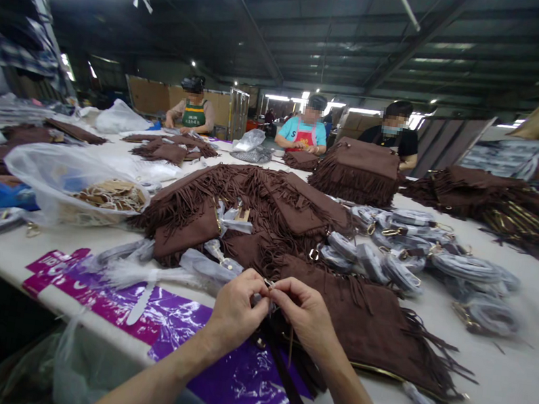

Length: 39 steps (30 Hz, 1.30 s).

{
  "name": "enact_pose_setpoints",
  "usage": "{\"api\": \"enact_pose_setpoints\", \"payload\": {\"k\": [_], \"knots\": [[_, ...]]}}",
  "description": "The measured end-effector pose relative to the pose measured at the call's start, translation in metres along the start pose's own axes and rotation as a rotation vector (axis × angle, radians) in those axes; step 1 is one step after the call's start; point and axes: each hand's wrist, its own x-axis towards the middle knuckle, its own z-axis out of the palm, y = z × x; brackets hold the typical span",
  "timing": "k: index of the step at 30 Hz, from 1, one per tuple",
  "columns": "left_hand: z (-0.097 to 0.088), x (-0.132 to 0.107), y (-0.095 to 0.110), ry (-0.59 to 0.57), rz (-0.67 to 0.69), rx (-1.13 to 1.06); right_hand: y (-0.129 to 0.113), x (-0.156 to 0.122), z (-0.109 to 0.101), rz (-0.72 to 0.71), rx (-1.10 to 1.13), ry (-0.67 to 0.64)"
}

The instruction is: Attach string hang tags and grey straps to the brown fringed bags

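My left hand (239,304) and my right hand (304,309) meet above the near edge of the table. Both pinch at a small shiny, metal-looking piece between the fingertips, too small and covered to name. Right under them lies a brown fringed bag (363,320) with a gold zip along its near edge. Dark fringe strips (288,380) hang below my fingers over a purple plastic sheet (237,370). Close to my left hand is a strap in clear plastic wrap (206,263).
More brown fringed bags (255,193) are heaped ahead. Plastic-wrapped coiled straps (390,264) spread to the right. On the left, a clear bag (55,167) holds tan tags (111,194), with a blue-cuffed arm (7,192) beside it. A white plastic strip (141,304) lies nearby. Several co-workers sit across the table.
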Motion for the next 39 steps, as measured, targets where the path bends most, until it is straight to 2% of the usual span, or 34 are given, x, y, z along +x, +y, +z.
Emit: {"api": "enact_pose_setpoints", "payload": {"k": [11,15,18,22,26,34,39], "knots": [[-0.001,0.000,0.000,-0.008,0.027,-0.044,-0.001,-0.001,-0.001,0.001,-0.036,-0.005],[-0.002,0.000,-0.001,0.012,0.055,-0.117,0.001,-0.001,0.002,-0.007,0.033,0.009],[-0.002,0.000,-0.003,0.026,0.048,-0.181,0.003,-0.002,0.002,0.040,0.097,0.005],[-0.003,0.003,-0.007,-0.041,0.025,-0.264,0.000,-0.005,-0.005,0.112,0.094,-0.065],[-0.004,0.004,-0.010,-0.082,-0.010,-0.331,-0.005,-0.009,-0.009,0.094,0.036,-0.103],[-0.002,-0.002,-0.003,-0.019,0.080,-0.223,0.003,-0.008,-0.004,0.087,0.001,-0.031],[0.001,-0.006,0.000,-0.020,0.092,-0.168,0.002,-0.006,-0.004,0.056,-0.013,-0.011]]}}
